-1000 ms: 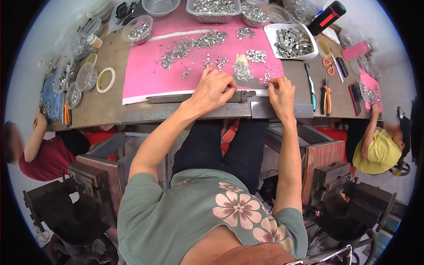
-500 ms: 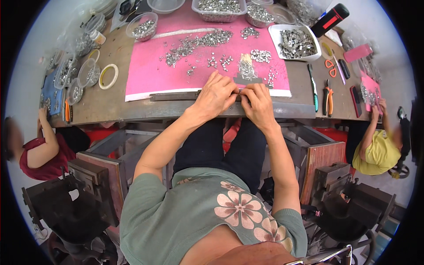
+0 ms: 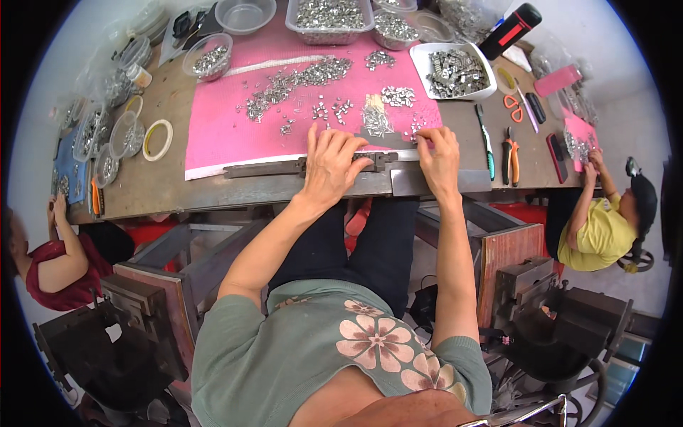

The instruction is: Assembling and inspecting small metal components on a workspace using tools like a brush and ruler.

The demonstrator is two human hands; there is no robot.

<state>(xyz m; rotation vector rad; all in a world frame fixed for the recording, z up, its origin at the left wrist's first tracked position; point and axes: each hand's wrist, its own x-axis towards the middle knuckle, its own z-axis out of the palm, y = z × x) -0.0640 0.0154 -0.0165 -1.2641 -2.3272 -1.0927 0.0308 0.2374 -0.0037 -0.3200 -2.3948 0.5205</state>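
At the front edge of the bench lies a long dark metal jig [image 3: 267,169] with a slotted block near its right end. My left hand [image 3: 329,168] lies over it, thumb on the near side and fingers across to the far side, gripping it. My right hand [image 3: 439,158] is to the right, fingertips drawn together at a few small silver metal pieces [image 3: 415,129] on the pink mat [image 3: 220,128]; what the tips hold is too small to make out. Between the hands, beyond the jig, lies a pile of thin silver pins [image 3: 376,122] near a grey strip [image 3: 384,141].
Loose metal parts [image 3: 302,80] spread over the mat. Behind stand a clear tub [image 3: 329,34] and a white tray [image 3: 455,96] of parts. At right lie a toothbrush [image 3: 485,142], orange-handled pliers [image 3: 511,160] and scissors [image 3: 512,107]; at left, a tape roll [image 3: 157,140]. Two co-workers sit at either side.
My right hand has left the jig and moved right to the loose small pieces. The left hand stays at the jig, turned more upright. The whole view has shifted slightly.
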